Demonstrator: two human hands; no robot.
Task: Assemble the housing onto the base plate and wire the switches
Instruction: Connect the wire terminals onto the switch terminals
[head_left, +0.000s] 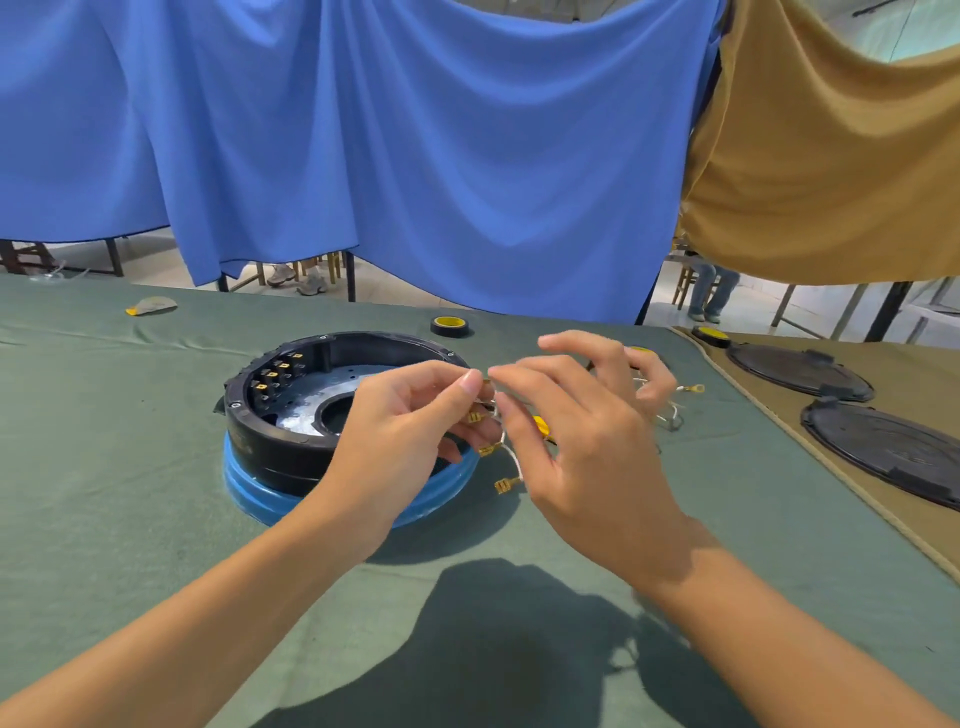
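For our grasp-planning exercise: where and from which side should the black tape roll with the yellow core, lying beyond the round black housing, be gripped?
Probably across its outer wall, from straight above: the black tape roll with the yellow core lies flat on the green table cloth, hole upward, nothing touching its sides.

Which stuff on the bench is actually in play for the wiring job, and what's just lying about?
In play: black housing, switches inside it, perforated metal plate, wire harness with brass terminals, pinched by left hand and right hand.

Lying about: tape roll, two black round covers, crumpled scrap far left.
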